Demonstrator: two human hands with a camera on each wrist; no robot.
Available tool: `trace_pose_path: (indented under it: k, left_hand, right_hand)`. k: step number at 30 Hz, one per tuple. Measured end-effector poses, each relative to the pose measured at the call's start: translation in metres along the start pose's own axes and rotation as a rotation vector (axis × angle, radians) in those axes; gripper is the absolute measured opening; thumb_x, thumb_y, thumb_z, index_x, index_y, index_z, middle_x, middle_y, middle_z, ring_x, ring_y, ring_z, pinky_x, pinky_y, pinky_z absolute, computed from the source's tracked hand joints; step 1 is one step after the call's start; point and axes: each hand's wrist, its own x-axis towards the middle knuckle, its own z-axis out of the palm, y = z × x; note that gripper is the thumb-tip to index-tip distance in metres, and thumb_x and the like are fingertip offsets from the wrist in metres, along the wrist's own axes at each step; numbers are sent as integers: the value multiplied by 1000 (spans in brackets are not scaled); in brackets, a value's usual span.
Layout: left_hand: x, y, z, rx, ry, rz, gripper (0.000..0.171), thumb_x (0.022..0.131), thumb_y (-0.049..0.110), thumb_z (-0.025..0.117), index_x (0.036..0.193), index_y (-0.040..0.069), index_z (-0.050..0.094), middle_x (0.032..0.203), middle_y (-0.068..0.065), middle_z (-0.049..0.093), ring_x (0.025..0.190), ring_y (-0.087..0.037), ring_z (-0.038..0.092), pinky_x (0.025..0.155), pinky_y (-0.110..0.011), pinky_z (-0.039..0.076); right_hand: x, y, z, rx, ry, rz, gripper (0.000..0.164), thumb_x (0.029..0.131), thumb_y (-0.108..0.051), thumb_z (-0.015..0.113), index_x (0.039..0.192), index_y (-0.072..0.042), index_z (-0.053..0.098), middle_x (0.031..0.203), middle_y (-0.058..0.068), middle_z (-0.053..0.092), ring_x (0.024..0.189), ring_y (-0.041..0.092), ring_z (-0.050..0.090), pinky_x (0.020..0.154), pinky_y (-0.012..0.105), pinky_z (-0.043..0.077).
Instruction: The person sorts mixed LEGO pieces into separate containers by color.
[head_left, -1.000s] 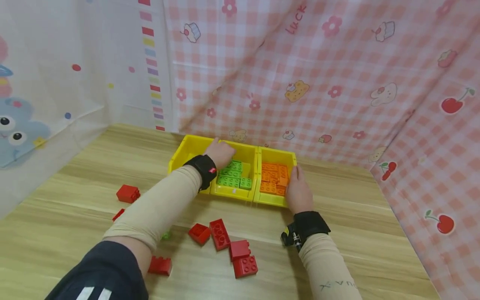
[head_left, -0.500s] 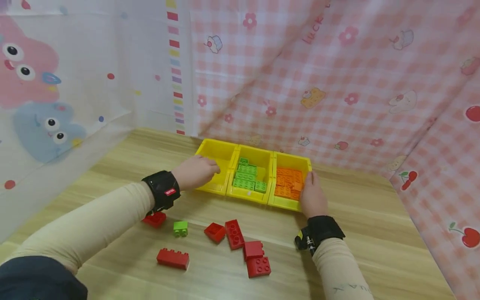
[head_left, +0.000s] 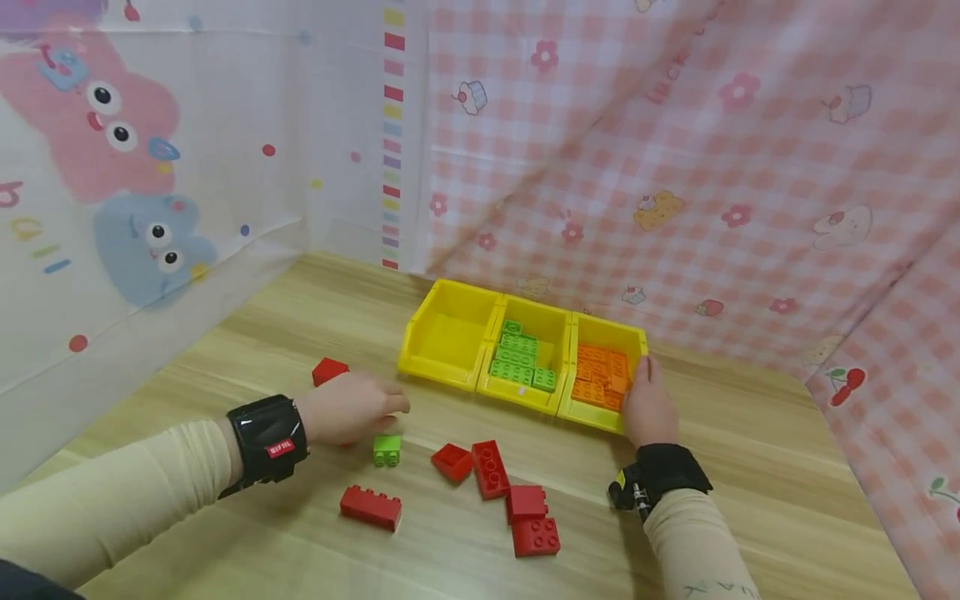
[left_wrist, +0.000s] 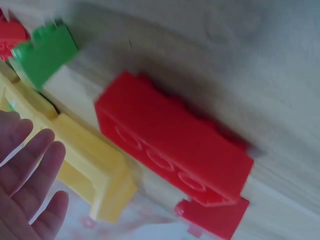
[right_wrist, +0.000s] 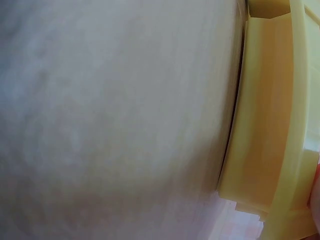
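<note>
Over the table, my left hand (head_left: 347,408) hovers with relaxed fingers, holding nothing. The left wrist view shows those fingers (left_wrist: 42,167) apart, with a large red building brick (left_wrist: 170,135) beside them. A small green brick (head_left: 387,450) lies just in front of the hand. One red brick (head_left: 330,371) shows behind it; another is mostly hidden under it. My right hand (head_left: 651,404) grips the right end of a yellow three-part bin (head_left: 450,342). Green bricks (head_left: 514,358) fill part of its middle compartment and orange bricks (head_left: 600,375) its right one. The left compartment holds no bricks.
Several red bricks lie in front of the bin, among them a long one (head_left: 371,507), an angled one (head_left: 452,462), and an upturned one (head_left: 491,469). Patterned cloth (head_left: 570,150) hangs close behind the bin. Another cloth (head_left: 247,192) stands at the left.
My left hand has moved out of the bin, leftward and toward me, to above the loose bricks. The right hand stays on the bin's end. The head view has shifted left.
</note>
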Motion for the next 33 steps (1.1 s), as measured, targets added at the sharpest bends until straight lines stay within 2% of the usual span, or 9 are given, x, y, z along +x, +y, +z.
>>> trace_pose_path:
  k: [4, 8, 13, 18, 22, 28, 33]
  left_hand:
    - [-2, 9, 2, -19, -53, -6, 14, 83, 19, 69, 93, 10, 68, 82, 4, 60, 72, -11, 55, 69, -26, 49]
    - [-6, 16, 6, -17, -72, -25, 7, 83, 19, 68, 82, 14, 64, 71, 8, 50, 62, -7, 45, 60, -21, 43]
    - [-10, 20, 10, -24, -58, -70, 12, 82, 18, 69, 75, 15, 60, 66, 10, 43, 57, -6, 40, 54, -20, 37]
    - [-15, 23, 12, -114, -91, -99, 16, 81, 18, 70, 75, 18, 55, 70, 11, 42, 60, -5, 41, 57, -20, 38]
    - [-13, 24, 14, -121, -93, -57, 21, 80, 17, 72, 75, 18, 51, 73, 11, 41, 62, -6, 41, 58, -21, 38]
    - [-9, 23, 21, -84, -98, 7, 22, 78, 18, 75, 76, 17, 54, 77, 9, 43, 63, -5, 43, 60, -19, 41]
    - [3, 25, 18, -90, -77, 62, 19, 79, 18, 74, 77, 17, 55, 79, 9, 45, 65, -6, 43, 61, -19, 41]
  right_hand:
    - [-1, 1, 0, -11, 6, -7, 52, 95, -5, 44, 140, 12, 24, 143, 28, 22, 102, 46, 52, 84, 54, 43]
    - [-1, 3, 2, -2, 12, -7, 54, 94, -4, 45, 140, 12, 23, 143, 28, 22, 105, 47, 50, 86, 55, 42]
    - [1, 3, 1, 6, -1, 3, 55, 95, -5, 44, 142, 11, 20, 145, 28, 20, 108, 47, 49, 88, 54, 40]
    - [2, 3, 1, 10, -17, 17, 55, 96, -5, 43, 142, 10, 19, 145, 28, 19, 109, 47, 48, 88, 54, 40]
    - [3, 7, 1, 11, -8, 26, 55, 96, -5, 42, 143, 10, 19, 146, 27, 19, 114, 46, 45, 91, 55, 38]
    - [2, 7, 0, 2, 15, 10, 53, 95, -4, 42, 142, 11, 23, 145, 26, 21, 112, 47, 46, 88, 55, 40]
    - [1, 4, 2, 1, 22, -3, 52, 94, -3, 41, 141, 11, 23, 145, 27, 22, 116, 46, 43, 89, 54, 40]
